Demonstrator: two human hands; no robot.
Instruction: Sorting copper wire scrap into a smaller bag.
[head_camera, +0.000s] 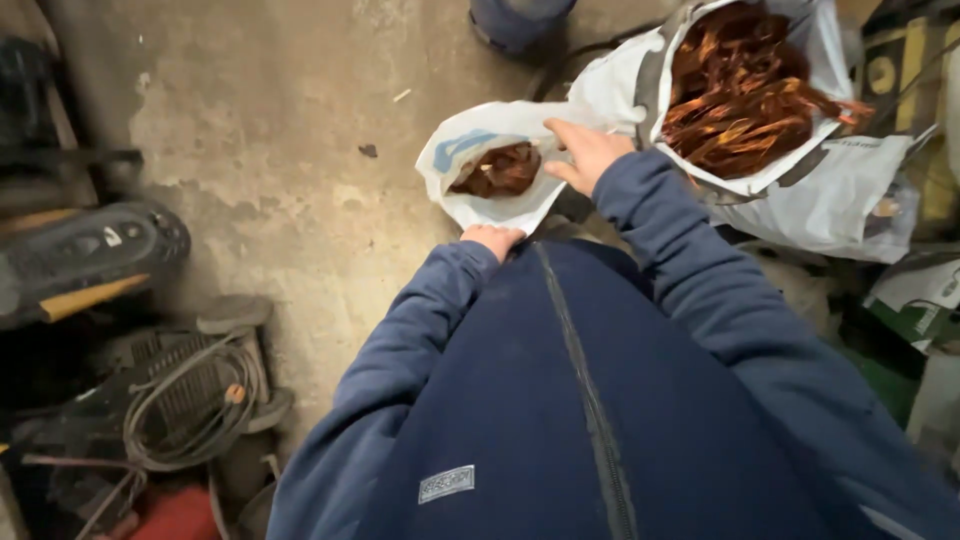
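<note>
**2 hands on the small bag, copper scrap inside**

Navy jacket (600, 400) fills the lower centre of the frame, zip running up the middle. Both sleeves reach toward upper centre.

Left hand (492, 240): closed on the near edge of the small white plastic bag (470, 160), fingers curled over the rim, mostly hidden by the cuff. Right hand (585, 152): fingers spread and flat on the bag's far rim, pressing it open rather than pinching it, as far as I can tell.

Small bag sits upper centre, mouth open, a clump of copper wire (505, 170) at the bottom. Just right of it, touching, a large white sack (840, 190) heaped with more copper scrap (745, 95).

Judgement on doing this well:
- keep the 2 grip points on opposite rims so the mouth stays wide
- thin plastic plus wire ends could tear; support from below if the load grows
- keep the small bag tight against the sack so strands don't drop on the concrete floor (280, 180)

Lower left: coiled cable (190, 400) on a machine, dark tools above it. Blue drum base (515, 20) at the top edge.
</note>
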